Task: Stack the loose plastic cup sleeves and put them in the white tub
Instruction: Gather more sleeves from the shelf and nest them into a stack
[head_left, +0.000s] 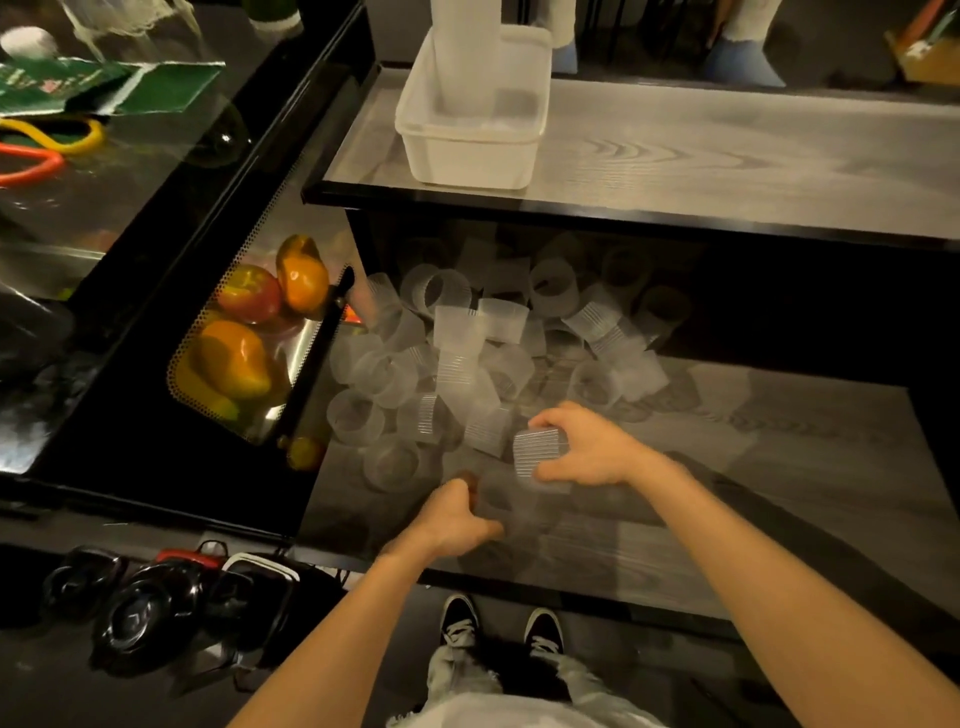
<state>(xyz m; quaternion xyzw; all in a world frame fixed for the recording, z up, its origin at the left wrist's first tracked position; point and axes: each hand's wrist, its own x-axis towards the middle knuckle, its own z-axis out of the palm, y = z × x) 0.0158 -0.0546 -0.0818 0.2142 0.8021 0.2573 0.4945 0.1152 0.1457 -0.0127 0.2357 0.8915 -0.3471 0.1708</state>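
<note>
Stacking sleeves from a loose pile (467, 364).
Right hand (587, 447) pinches a sleeve (535, 452); left hand (457, 514) curled, grip unclear. Line rims up squarely before sliding together.

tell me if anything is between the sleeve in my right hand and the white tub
Nothing visible blocks it. The right hand grips a sleeve in front of the upper shelf's black edge, so it can lift clear over that to the white tub. A tall stack already stands in the tub, with room beside it.
</note>
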